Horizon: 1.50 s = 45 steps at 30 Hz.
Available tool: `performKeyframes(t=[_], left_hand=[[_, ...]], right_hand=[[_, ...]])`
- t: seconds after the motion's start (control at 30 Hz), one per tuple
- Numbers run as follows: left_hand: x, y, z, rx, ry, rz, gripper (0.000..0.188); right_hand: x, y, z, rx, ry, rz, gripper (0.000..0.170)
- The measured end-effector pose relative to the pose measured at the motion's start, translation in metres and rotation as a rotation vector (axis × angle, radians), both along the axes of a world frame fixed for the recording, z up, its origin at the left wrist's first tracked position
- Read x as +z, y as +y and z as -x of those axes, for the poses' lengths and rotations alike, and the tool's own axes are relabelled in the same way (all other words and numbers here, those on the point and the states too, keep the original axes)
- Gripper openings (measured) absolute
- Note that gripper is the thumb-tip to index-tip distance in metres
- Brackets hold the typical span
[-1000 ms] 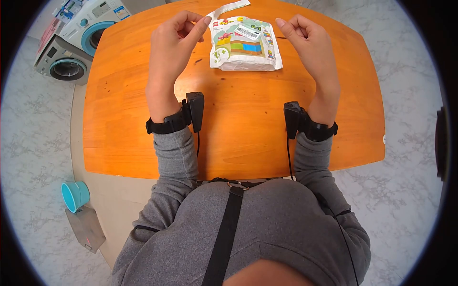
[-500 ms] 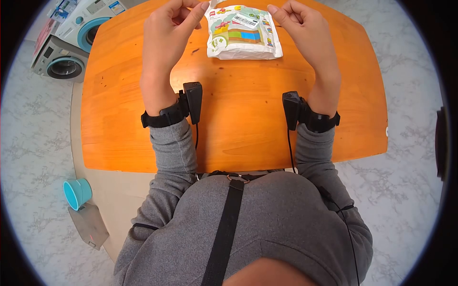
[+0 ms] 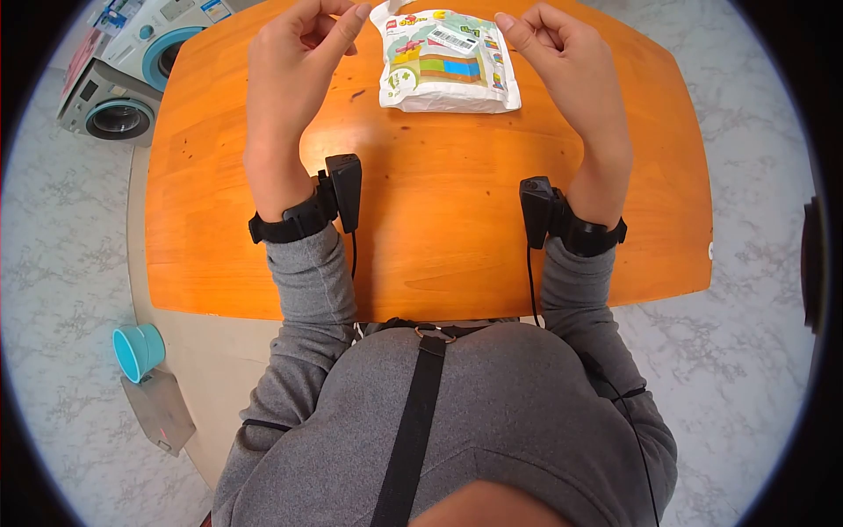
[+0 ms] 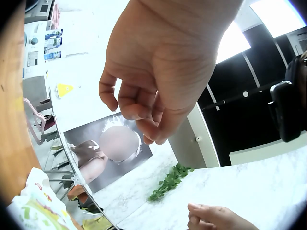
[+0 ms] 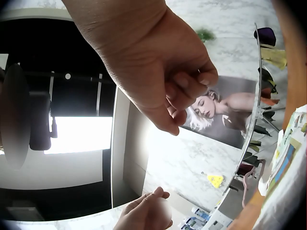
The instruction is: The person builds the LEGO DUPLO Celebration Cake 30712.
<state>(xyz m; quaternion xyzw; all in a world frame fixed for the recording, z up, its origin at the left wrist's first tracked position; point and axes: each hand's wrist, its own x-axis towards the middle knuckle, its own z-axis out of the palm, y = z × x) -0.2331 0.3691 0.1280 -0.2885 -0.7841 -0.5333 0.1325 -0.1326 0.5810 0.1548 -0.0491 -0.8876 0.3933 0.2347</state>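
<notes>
A white printed bag (image 3: 448,66) with a barcode label lies at the far side of the orange table (image 3: 439,237). My left hand (image 3: 294,75) is held up to its left, thumb near loosely curled fingers. On the other side my right hand (image 3: 575,75) is raised in a similar bend, its thumb tip beside the bag's upper right edge in the head view. Both wrist views show nothing held in the left hand (image 4: 158,67) or the right hand (image 5: 153,62). The bag also shows at the lower left of the left wrist view (image 4: 38,203).
Two washing machines (image 3: 118,119) stand past the table's far left corner. On the floor at the left is a turquoise bucket (image 3: 139,351) beside a grey box (image 3: 160,413). In the left wrist view, a wire rack (image 4: 60,179) stands beyond the table.
The left hand has shifted a little to the left, farther from the bag. The bag and the hands sit slightly higher in the head view than a second ago.
</notes>
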Motion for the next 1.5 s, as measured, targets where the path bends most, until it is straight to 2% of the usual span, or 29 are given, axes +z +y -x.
performKeyframes(t=[0.5,0.6,0.67,0.77,1.0,1.3,1.5], left_hand=[[0.005,0.004,-0.007,0.018,-0.016,0.023,0.026],[0.007,0.003,-0.008,0.047,0.013,0.066,0.027],[0.007,0.002,-0.008,0.044,0.003,0.044,0.027],[0.008,0.001,-0.008,0.063,0.017,0.053,0.027],[0.01,0.001,-0.011,0.068,0.019,0.056,0.027],[0.004,0.003,-0.005,0.013,0.1,0.045,0.027],[0.012,0.006,-0.014,0.024,-0.028,0.084,0.026]], right_hand=[[0.01,-0.01,-0.005,0.057,-0.099,0.011,0.026],[0.005,-0.007,-0.003,0.054,-0.09,-0.013,0.027],[-0.007,-0.002,0.003,0.119,0.024,-0.08,0.034],[-0.007,0.0,0.003,0.121,-0.009,-0.113,0.035],[-0.011,-0.004,0.004,0.172,0.003,-0.072,0.032],[-0.006,-0.001,0.003,0.127,-0.031,-0.089,0.035],[-0.004,0.003,0.001,0.086,-0.048,-0.017,0.032]])
